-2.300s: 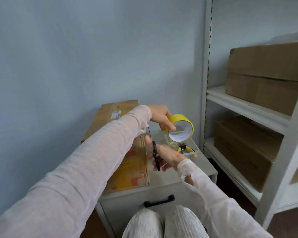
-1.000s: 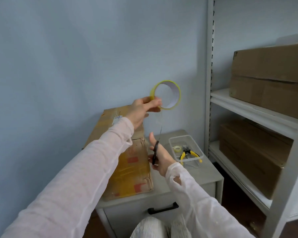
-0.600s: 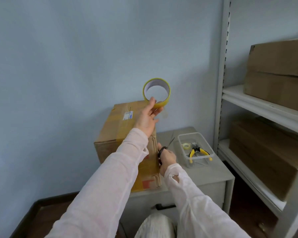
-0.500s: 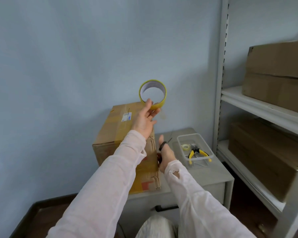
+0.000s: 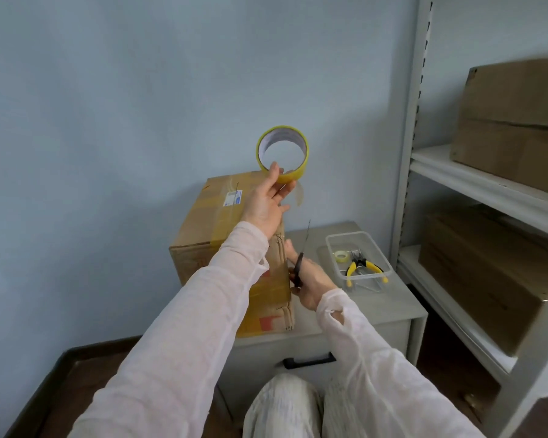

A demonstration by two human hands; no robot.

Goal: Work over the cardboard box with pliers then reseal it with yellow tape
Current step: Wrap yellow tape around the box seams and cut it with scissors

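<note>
Since half a second before, the yellow tape roll point(image 5: 282, 153) was kept lifted above the cardboard box point(image 5: 222, 229), and little had moved. The roll was pinched at its bottom edge by the left hand point(image 5: 268, 203), with the fingers point(image 5: 274, 173) closed on it. A short loose end of tape was seen hanging under the roll. The right hand point(image 5: 310, 279) was kept low beside the box's front right edge, with its fingers wrapped around black scissors point(image 5: 299, 263). The thin blades were pointed up. Two seconds earlier, both hands had been held much lower and closer together.

The box was set on a small grey bench point(image 5: 370, 311) with a black drawer handle point(image 5: 309, 361). Yellow tape strips were already stuck over the box's top and front. A clear plastic tray point(image 5: 377, 248) was placed on the bench to the right of the box. In it were laid the yellow-handled pliers point(image 5: 363, 267) and a small roll of clear tape point(image 5: 341, 255). A pale blue wall point(image 5: 124, 105) was seen behind. A white shelf rack point(image 5: 487, 191) with more brown boxes point(image 5: 516, 121) was stood on the right.

The box's right side was partly covered by the left sleeve point(image 5: 203, 311). The label on top was too small to be read. The rack was cut off by the picture's edge.
</note>
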